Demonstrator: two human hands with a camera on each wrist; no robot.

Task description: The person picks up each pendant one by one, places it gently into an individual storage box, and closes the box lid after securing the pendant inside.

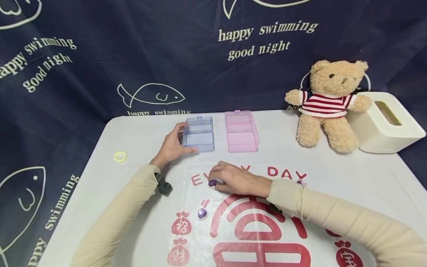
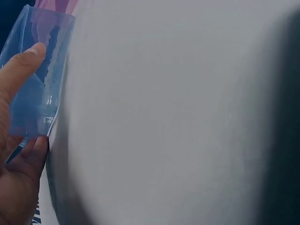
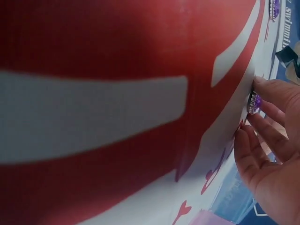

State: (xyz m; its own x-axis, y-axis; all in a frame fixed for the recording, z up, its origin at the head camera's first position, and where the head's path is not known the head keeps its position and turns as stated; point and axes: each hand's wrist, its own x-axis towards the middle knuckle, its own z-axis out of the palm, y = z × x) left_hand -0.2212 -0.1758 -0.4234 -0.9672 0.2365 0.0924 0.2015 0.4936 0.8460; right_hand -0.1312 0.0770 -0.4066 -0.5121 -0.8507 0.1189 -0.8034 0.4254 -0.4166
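My left hand point(image 1: 178, 142) grips the left end of a clear blue lidded box point(image 1: 200, 135), thumb along its front edge. The left wrist view shows the thumb point(image 2: 21, 70) lying on the blue box point(image 2: 42, 89). My right hand point(image 1: 221, 180) rests on the white table cover point(image 1: 133, 133), its fingertips pinching a purple gem point(image 1: 212, 183). In the right wrist view the purple gem point(image 3: 254, 102) sits between the fingertips point(image 3: 265, 86). A second purple gem point(image 1: 202, 213) lies nearer me on the cover. A third gem point(image 1: 301, 182) peeks out beside my right sleeve.
A clear pink box point(image 1: 241, 131) stands right of the blue one. A teddy bear point(image 1: 328, 104) in a striped shirt sits at the back right against a cream tissue box point(image 1: 387, 122). A yellow ring point(image 1: 120, 156) lies at the left. Dark printed cloth hangs behind.
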